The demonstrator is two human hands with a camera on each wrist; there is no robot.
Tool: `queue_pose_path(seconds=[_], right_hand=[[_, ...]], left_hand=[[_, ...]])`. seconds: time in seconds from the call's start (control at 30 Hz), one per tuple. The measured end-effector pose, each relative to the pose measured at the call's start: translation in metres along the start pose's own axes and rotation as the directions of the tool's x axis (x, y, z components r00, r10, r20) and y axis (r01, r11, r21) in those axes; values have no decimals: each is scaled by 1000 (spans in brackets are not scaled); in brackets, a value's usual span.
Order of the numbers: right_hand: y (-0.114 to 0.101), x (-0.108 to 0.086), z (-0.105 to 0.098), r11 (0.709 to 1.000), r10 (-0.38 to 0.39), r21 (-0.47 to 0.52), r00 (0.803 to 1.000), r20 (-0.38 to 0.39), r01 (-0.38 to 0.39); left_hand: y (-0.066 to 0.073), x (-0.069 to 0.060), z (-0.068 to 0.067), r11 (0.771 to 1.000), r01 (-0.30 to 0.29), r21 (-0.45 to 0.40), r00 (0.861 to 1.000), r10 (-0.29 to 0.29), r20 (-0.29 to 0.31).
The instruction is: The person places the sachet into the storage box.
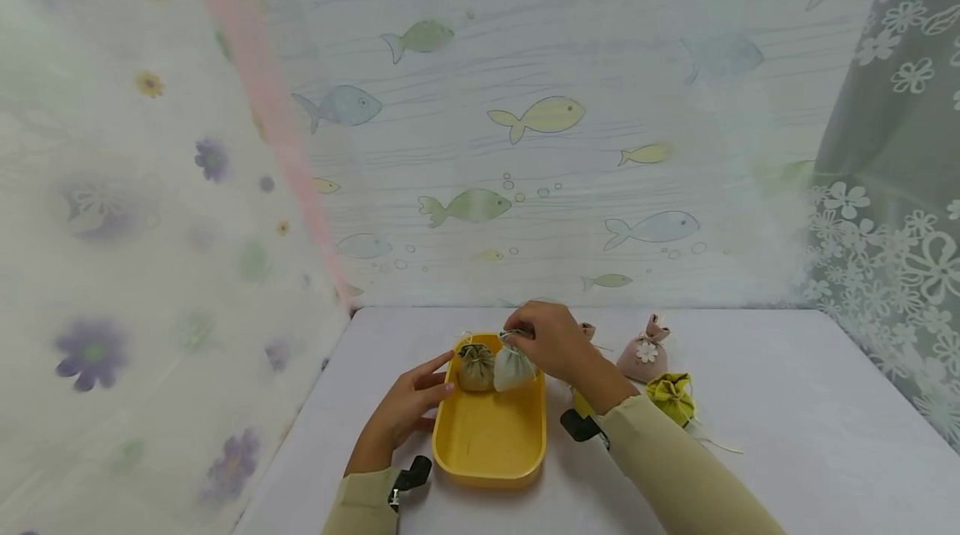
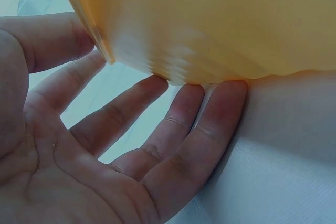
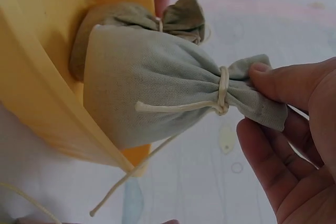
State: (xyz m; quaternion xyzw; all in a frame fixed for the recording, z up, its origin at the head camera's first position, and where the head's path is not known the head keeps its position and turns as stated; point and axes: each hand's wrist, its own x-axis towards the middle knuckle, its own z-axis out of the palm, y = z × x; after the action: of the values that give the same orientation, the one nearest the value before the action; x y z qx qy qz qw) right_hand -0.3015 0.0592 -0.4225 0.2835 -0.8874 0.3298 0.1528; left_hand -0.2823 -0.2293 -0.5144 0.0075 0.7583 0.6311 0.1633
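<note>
My right hand (image 1: 555,343) pinches the gathered neck of a pale grey-green drawstring pouch (image 3: 157,77) between thumb and fingers. This pouch hangs within the far right part of a yellow plastic tray (image 1: 491,439), its cream cord dangling over the rim. Just left of it in the tray is an olive-brown drawstring pouch (image 1: 476,370), tied at the top. Against the tray's left side rests my left hand (image 1: 397,412). Its fingertips (image 2: 228,95) touch the outer wall with the fingers extended, and the thumb lies near the rim.
Right of the tray stand a pink pouch (image 1: 643,358) with a white flower and a yellow-green pouch (image 1: 673,398) with a trailing cord. Another pink pouch (image 1: 587,330) and a yellow item (image 1: 582,406) are partly hidden by the right arm. Patterned curtains (image 1: 480,143) border the white table (image 1: 780,402).
</note>
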Motion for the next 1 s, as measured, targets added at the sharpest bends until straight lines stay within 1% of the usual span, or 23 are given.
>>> queue_pose_path(seconds=[0.13,0.27,0.37,0.6,1.0], right_hand=[[3,1,2,999,38,-12,999,9,-38],[7,2,6,998,67,4,997,41,-67],[10,1,9,997,81,3,995,59,-81],[15,-1,15,993,117,-24,990,72,-116],[18,-3,18,986,164,-6,981,103,-164]], left_hand=[[0,0,0,1000,3,2,1000,-3,-4],[-1,0,-2,1000,3,-1,1000,-3,-8],[0,0,0,1000,2,2,1000,-2,-10],[1,-1,2,1000,6,5,1000,-6,-15],[-1,1,1,1000,10,10,1000,-10,-20]])
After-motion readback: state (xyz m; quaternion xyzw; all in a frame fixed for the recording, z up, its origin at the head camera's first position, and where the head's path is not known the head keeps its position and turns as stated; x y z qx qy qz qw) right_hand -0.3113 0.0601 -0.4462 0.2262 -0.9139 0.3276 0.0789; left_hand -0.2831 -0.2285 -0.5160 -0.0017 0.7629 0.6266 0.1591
